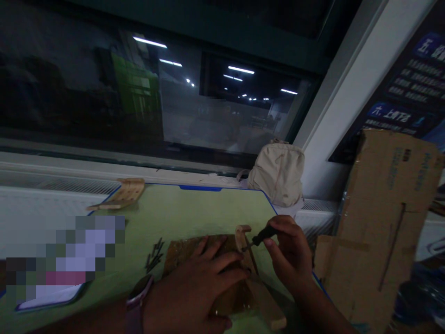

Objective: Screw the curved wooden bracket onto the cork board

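Observation:
My left hand (205, 273) lies flat with fingers spread over a brown board (174, 253), its fingertips reaching a light wooden piece (266, 301) with a curved end. In my right hand (292, 250) is a screwdriver (264, 235) with a black handle, gripped by the fingers and tilted down to the left. The screwdriver's tip meets the wooden piece near its curved end; whether a screw sits under it is too dark to tell. To the left of the board lies a small pile of dark screws (155, 255) on the green-topped table (205, 208).
Several joined curved wooden pieces (127, 194) rest at the table's far left corner. A blurred-out flat object (79, 264) lies at the left. A beige backpack (278, 171) stands by the window at the far right corner. Tall cardboard (382, 222) leans at the right.

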### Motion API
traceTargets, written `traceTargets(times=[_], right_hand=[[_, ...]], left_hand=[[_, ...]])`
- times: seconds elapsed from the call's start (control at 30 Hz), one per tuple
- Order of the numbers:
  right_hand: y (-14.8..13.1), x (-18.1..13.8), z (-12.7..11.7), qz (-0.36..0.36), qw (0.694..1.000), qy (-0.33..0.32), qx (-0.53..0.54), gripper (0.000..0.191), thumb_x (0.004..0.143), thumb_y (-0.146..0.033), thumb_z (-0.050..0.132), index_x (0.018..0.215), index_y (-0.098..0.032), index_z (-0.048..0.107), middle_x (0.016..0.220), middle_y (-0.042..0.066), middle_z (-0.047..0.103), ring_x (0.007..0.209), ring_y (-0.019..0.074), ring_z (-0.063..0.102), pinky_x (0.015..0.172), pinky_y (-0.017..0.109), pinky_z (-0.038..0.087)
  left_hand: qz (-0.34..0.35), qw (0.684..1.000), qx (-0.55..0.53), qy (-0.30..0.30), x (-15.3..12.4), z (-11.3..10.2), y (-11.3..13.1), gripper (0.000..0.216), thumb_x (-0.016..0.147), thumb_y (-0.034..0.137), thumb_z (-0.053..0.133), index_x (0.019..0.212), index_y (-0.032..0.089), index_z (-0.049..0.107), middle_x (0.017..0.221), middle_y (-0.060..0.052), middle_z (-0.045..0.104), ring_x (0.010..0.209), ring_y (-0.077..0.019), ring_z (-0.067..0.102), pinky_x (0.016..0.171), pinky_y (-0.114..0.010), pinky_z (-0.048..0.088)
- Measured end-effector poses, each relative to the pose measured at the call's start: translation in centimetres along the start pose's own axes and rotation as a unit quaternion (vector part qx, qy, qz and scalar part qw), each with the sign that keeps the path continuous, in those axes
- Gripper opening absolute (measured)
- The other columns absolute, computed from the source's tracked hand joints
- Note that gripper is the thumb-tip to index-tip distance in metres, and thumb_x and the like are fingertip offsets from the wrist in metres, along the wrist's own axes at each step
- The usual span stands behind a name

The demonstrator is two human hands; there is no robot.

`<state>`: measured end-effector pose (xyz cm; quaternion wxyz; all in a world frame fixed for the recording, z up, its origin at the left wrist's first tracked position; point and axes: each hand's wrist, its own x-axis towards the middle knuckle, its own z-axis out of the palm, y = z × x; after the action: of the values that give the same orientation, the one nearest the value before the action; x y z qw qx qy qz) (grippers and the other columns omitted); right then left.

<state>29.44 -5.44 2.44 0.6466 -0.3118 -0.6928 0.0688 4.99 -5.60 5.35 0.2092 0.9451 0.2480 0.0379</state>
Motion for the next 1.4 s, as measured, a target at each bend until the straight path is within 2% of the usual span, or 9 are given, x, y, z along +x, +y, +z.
traceTargets(times=[0.13,0.37,0.5,0.6,0.73,0.87,1.03,1.17,1.4], right_hand=[[-0.5,-0.2,0.1,0.047,0.997,-0.049,0.035,0.028,0.106,-0.021,0.055,0.128,-0.031,0.068,0.117,0.009,0.072,0.112,0.0207,0.070,0.091,0.036,0.060],[-0.4,-0.1,0.2,0.035,0.998,-0.009,0.051,0.029,0.095,-0.013,0.072,0.116,-0.031,0.067,0.097,0.002,0.065,0.089,0.0158,0.067,0.071,0.026,0.058],[0.1,-0.4,-0.1,-0.003,1.000,-0.027,-0.004,0.030,0.098,-0.016,0.067,0.124,-0.030,0.067,0.106,0.006,0.065,0.101,0.0184,0.065,0.082,0.031,0.058],[-0.1,-0.5,0.1,0.026,0.999,-0.037,0.006,0.029,0.103,-0.020,0.058,0.129,-0.030,0.066,0.118,0.009,0.069,0.111,0.0210,0.069,0.090,0.037,0.060],[-0.6,-0.3,0.5,0.070,0.994,-0.051,0.065,0.028,0.103,-0.017,0.060,0.126,-0.033,0.064,0.109,0.005,0.073,0.098,0.0190,0.074,0.081,0.034,0.062],[-0.4,-0.2,0.2,0.023,0.999,-0.016,0.031,0.033,0.092,-0.013,0.074,0.118,-0.032,0.065,0.096,0.002,0.065,0.088,0.0180,0.067,0.068,0.029,0.058],[-0.1,-0.6,-0.1,0.007,0.999,-0.044,-0.020,0.029,0.100,-0.020,0.063,0.128,-0.030,0.066,0.111,0.009,0.067,0.104,0.0231,0.068,0.079,0.037,0.060],[-0.3,-0.3,0.4,0.043,0.999,-0.003,0.011,0.025,0.105,-0.021,0.057,0.125,-0.031,0.069,0.112,0.008,0.074,0.105,0.0205,0.073,0.085,0.037,0.062],[-0.4,0.2,0.7,0.068,0.996,0.042,0.044,0.014,0.099,-0.022,0.070,0.111,-0.027,0.069,0.099,0.004,0.072,0.085,0.0174,0.077,0.070,0.030,0.065]], left_hand=[[-0.010,1.000,0.020,-0.017,0.2,-0.7,0.4,0.088,0.073,0.033,0.095,0.152,0.033,0.055,0.160,-0.006,0.052,0.154,-0.0483,0.032,0.124,-0.075,0.023],[-0.005,1.000,0.006,-0.017,0.3,-0.6,0.2,0.086,0.077,0.035,0.093,0.154,0.033,0.053,0.160,-0.005,0.052,0.156,-0.0465,0.029,0.126,-0.074,0.018],[-0.010,1.000,0.005,-0.015,0.1,-0.3,0.3,0.087,0.075,0.032,0.092,0.153,0.032,0.054,0.163,-0.005,0.049,0.157,-0.0471,0.026,0.126,-0.074,0.017],[-0.010,1.000,0.007,-0.013,0.1,-0.4,0.4,0.087,0.075,0.032,0.092,0.153,0.032,0.054,0.160,-0.006,0.052,0.156,-0.0468,0.029,0.126,-0.073,0.019],[-0.001,1.000,0.009,-0.001,0.1,-0.4,0.2,0.088,0.073,0.033,0.094,0.152,0.033,0.055,0.158,-0.005,0.053,0.153,-0.0480,0.033,0.124,-0.075,0.022],[0.004,1.000,-0.004,0.011,0.1,-0.1,-0.1,0.086,0.074,0.033,0.093,0.151,0.035,0.055,0.158,-0.006,0.053,0.153,-0.0496,0.032,0.122,-0.078,0.022],[0.019,0.999,-0.008,0.031,0.0,0.3,-0.4,0.080,0.078,0.038,0.088,0.151,0.034,0.055,0.156,-0.005,0.054,0.153,-0.0473,0.033,0.124,-0.075,0.022],[0.015,1.000,-0.011,0.024,0.0,0.2,-0.2,0.079,0.077,0.036,0.088,0.149,0.032,0.057,0.155,-0.006,0.055,0.153,-0.0476,0.034,0.124,-0.075,0.021],[0.007,1.000,-0.006,0.009,0.1,-0.1,-0.1,0.085,0.077,0.038,0.091,0.153,0.034,0.054,0.158,-0.005,0.053,0.154,-0.0477,0.032,0.125,-0.076,0.019]])
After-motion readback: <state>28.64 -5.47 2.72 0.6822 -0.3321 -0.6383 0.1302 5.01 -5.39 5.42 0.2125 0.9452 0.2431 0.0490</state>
